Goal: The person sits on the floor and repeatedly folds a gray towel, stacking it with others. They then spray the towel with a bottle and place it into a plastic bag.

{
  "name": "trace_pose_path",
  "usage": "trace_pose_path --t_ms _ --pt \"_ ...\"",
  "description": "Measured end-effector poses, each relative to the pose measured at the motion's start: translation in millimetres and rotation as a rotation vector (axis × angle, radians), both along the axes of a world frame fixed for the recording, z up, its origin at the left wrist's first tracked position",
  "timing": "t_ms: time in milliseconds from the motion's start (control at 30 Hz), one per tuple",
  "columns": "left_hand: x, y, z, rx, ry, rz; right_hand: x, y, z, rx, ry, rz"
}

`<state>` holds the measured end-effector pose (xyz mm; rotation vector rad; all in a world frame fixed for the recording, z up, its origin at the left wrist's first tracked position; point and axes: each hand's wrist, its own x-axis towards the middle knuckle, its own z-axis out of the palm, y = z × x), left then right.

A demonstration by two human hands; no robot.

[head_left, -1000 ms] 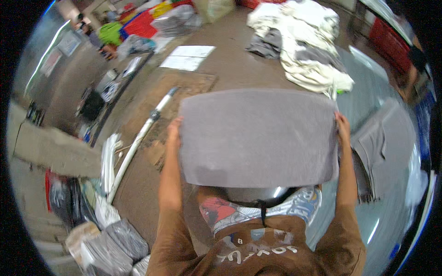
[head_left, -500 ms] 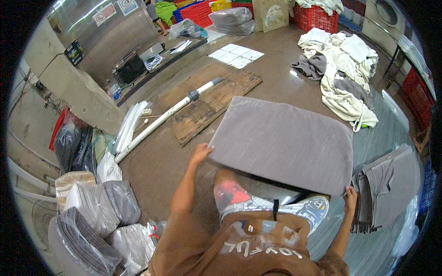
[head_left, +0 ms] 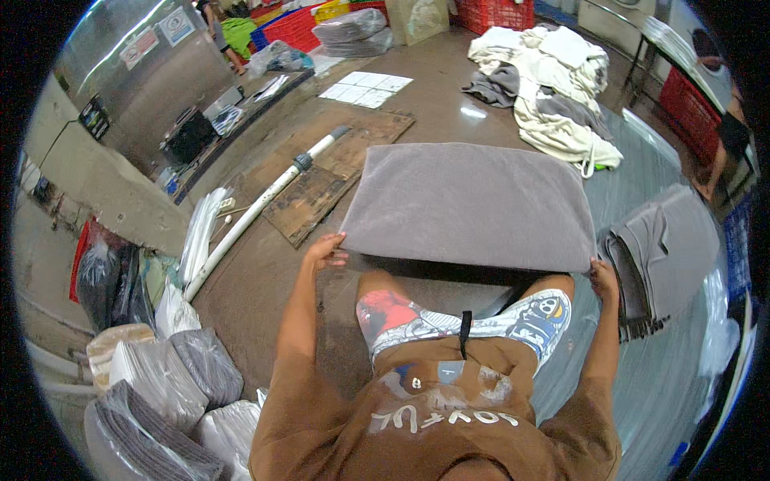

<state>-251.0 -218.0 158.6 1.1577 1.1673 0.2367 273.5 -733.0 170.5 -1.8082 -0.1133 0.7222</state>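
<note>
Together, hands [head_left: 326, 251] hold grey cloth [head_left: 473, 207] (near corners).

Gap between grey towel [head_left: 469, 207] and white pipe [head_left: 250, 213], folded stack [head_left: 682, 252] close right, cream heap [head_left: 539, 132] beyond

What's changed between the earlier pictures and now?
The left hand and right hand have shifted from the side edges of the gray cloth to its two near corners. Its near edge, slanting down to the right half a second ago, now runs closer to level in the view. The folded gray pile, cream cloth heap and white pipe stayed put.
</note>
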Motion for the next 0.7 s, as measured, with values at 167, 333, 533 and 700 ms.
trace_pose_path --t_ms 167,333,533,700 --pt "17 -6 9 -0.056 -0.166 0.051 -20 2 15 0.145 0.019 -0.069" --pt "41 18 76 0.279 -0.452 0.136 23 -6 86 0.395 -0.303 -0.066" --pt "-5 -3 259 0.473 -0.789 0.379 -10 -5 238 0.764 -0.433 -0.321" --pt "-2 14 297 0.475 -0.632 0.265 -15 0 286 0.741 -0.519 -0.308"
